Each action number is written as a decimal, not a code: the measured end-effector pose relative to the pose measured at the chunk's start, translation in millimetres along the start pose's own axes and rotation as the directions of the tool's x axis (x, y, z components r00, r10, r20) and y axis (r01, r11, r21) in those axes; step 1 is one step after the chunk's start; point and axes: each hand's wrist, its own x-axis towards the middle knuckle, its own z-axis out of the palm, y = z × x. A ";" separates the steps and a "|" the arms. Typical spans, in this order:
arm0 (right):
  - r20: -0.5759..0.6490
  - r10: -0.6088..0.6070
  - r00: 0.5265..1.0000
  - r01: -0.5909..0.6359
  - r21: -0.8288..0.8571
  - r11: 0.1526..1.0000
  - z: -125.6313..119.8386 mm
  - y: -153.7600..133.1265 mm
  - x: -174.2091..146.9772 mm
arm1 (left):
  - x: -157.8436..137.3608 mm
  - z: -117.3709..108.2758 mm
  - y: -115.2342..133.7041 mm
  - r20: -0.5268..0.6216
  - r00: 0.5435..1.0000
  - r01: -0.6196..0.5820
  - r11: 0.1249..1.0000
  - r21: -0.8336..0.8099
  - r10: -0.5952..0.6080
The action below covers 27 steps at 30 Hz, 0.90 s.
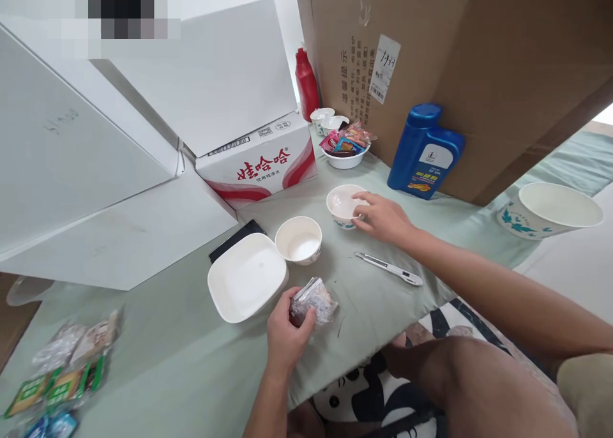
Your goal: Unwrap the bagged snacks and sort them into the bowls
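Observation:
My left hand (pixel 288 332) is closed around a shiny clear plastic packet (pixel 315 302) at the table's near edge; its contents are hard to make out. Farther up and to the right, my right hand (pixel 383 216) has its fingers and thumb at the right rim of a small white paper bowl (pixel 342 209) with a leaf print. A second paper bowl (pixel 299 240) stands between my hands, and beside it is a larger, rounded rectangular white container (pixel 246 278). A white utility knife (pixel 389 269) lies below my right hand.
At the back are a white carton (pixel 258 163), a red bottle (pixel 306 83) and a bowl of wrapped snacks (pixel 345 160). A blue bottle (pixel 424 154) stands before a big cardboard box (pixel 460 61). A large paper tub (pixel 550 211) is right; snack packets (pixel 71 387) lie left.

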 end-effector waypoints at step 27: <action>0.087 0.208 0.974 -0.217 0.602 0.768 5.9 -62.3 -118.9 | -4.3 21.2 -8.2 -0.106 0.993 -0.026 0.745 -0.666 -0.061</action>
